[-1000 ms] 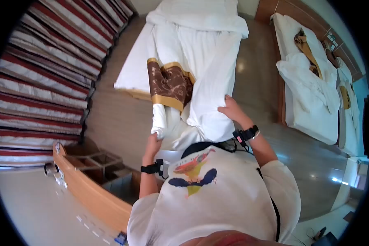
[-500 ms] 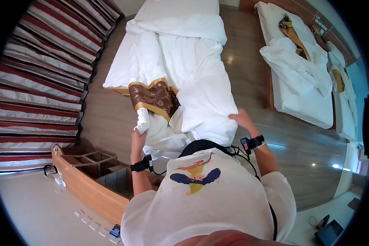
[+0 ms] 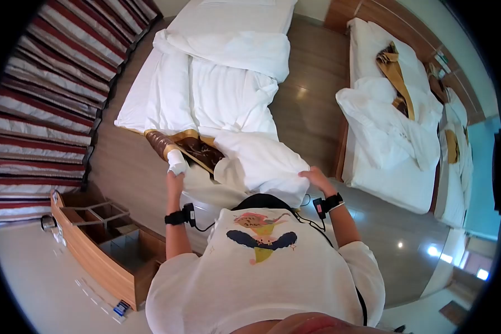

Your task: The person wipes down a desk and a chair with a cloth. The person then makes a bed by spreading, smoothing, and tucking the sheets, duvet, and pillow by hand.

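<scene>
A white duvet (image 3: 228, 92) lies rumpled along the bed in front of me, its near end raised in front of my waist. My left hand (image 3: 175, 181) is closed on a bunched white corner of it. On the other side, my right hand (image 3: 317, 177) pinches the duvet's near right edge. Between them, closer to the left hand, a brown patterned bed runner (image 3: 199, 150) with gold trim hangs folded and partly hidden under the white cloth. My right fingertips are partly covered by fabric.
A second bed (image 3: 384, 183) with crumpled white bedding and a gold-brown runner (image 3: 398, 78) stands to the right, another beyond it. Striped curtains (image 3: 44, 111) hang at left. A wooden cabinet (image 3: 89, 245) with open compartments is at lower left. Wood floor (image 3: 312, 83) runs between the beds.
Both hands keep their hold on the duvet. Its near end has been pulled and lifted, and the brown runner has folded up more. The whole view has shifted, with the bed now further left.
</scene>
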Demonstrator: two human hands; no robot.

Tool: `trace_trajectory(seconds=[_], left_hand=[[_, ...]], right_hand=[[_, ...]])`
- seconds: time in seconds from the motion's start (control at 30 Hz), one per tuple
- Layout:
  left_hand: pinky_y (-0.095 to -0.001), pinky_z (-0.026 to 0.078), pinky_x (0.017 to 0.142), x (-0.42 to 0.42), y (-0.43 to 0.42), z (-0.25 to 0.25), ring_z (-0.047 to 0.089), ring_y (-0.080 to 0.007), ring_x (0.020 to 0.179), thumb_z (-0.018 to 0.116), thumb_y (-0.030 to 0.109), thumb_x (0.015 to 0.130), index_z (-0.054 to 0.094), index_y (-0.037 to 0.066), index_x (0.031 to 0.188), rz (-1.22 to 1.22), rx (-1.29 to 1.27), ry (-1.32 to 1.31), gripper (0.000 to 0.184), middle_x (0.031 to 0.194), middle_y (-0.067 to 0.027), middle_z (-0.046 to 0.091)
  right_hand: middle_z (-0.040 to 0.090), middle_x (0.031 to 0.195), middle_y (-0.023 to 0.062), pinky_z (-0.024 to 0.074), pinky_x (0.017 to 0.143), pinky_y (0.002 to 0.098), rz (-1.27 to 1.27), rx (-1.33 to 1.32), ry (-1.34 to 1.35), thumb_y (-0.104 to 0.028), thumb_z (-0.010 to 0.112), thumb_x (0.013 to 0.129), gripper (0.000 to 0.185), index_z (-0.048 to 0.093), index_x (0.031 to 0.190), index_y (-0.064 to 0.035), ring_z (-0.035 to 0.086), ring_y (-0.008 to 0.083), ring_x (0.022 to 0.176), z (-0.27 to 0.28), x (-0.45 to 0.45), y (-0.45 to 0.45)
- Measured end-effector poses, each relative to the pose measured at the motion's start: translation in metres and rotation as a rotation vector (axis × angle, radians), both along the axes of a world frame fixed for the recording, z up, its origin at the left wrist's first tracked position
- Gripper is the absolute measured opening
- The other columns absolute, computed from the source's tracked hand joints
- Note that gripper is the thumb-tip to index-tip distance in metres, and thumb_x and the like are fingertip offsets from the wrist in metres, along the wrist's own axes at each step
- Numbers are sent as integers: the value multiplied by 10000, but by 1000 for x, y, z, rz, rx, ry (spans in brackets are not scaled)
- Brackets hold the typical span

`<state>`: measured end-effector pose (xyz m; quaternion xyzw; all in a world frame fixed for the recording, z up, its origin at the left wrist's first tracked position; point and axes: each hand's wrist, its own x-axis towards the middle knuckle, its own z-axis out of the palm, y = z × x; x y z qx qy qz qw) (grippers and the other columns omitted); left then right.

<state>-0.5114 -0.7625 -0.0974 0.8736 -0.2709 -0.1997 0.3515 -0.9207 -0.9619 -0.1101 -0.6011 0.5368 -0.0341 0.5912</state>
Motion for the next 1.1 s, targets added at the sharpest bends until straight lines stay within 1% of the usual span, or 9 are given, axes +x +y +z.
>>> trace_trajectory(seconds=[0.33, 0.5, 0.57, 0.77, 0.9, 0.97, 1.03, 1.07, 1.1], left_hand=[[-325, 400, 545, 57, -145, -6, 526, -202, 620, 532, 134, 635, 500, -79, 727, 216, -81, -14, 234, 646, -158, 537], [-343, 371, 487, 131, -287, 54, 460, -192, 523, 541, 155, 657, 451, -64, 627, 248, -280, -254, 239, 567, -128, 472], [-304, 358, 446, 157, -346, 88, 450, -155, 511, 552, 165, 672, 471, -42, 686, 275, -422, -137, 222, 596, -84, 479], [-204, 356, 461, 111, -466, 185, 451, -70, 543, 564, 161, 729, 510, 26, 887, 11, -923, 142, 214, 692, 9, 526], [-254, 410, 596, 80, -527, 120, 496, -100, 671, 570, 184, 731, 529, 6, 881, -216, -638, 170, 235, 737, -40, 554], [-303, 413, 617, 57, -556, 96, 518, -173, 674, 557, 194, 730, 530, -8, 864, -378, -358, 121, 244, 750, -113, 556], [-348, 408, 648, 48, -586, 37, 529, -280, 709, 536, 219, 725, 528, -11, 873, -432, -182, 153, 274, 789, -182, 545], [-350, 403, 639, 47, -598, -13, 527, -266, 713, 535, 246, 727, 509, -22, 889, -470, -34, 69, 314, 781, -179, 542], [-352, 399, 631, 49, -608, -63, 525, -252, 717, 534, 274, 729, 491, -32, 904, -510, 123, -11, 355, 773, -176, 539]], right_hand=[[561, 662, 27, 396, 532, 238, 165, -84, -204, -133, 533, 692, 182, 579, 795, 10, 503, 99, 576, -29, 100, -229], [542, 619, 13, 399, 518, 233, 83, -285, -523, -173, 541, 721, 166, 576, 744, -13, 494, 81, 562, 53, 203, -348], [517, 589, -9, 402, 516, 244, 16, -380, -345, -174, 545, 728, 146, 555, 725, -29, 491, 84, 548, 96, 233, -401], [538, 762, 48, 412, 493, 207, -207, -495, -1016, -123, 526, 734, 234, 462, 929, -11, 496, 93, 617, 217, 299, -539], [535, 818, 79, 425, 674, 264, -52, -406, -1049, -156, 566, 723, 388, 408, 1039, 3, 516, 144, 750, 219, 337, -618], [531, 746, 43, 410, 469, 203, -54, -536, -803, -147, 549, 727, 497, 329, 1147, 4, 493, 85, 590, 180, 367, -653], [404, 1124, 211, 339, 864, 312, 226, -964, -410, -249, 539, 740, 622, 232, 1199, 36, 408, 270, 1042, 100, 399, -688], [232, 1249, 226, 178, 962, 306, 429, -781, -341, -284, 527, 744, 666, 193, 1211, 53, 227, 279, 1173, 68, 405, -690], [332, 1188, 211, 269, 910, 321, 560, -787, -319, -245, 537, 738, 567, 287, 1162, 35, 324, 279, 1110, 10, 415, -698]])
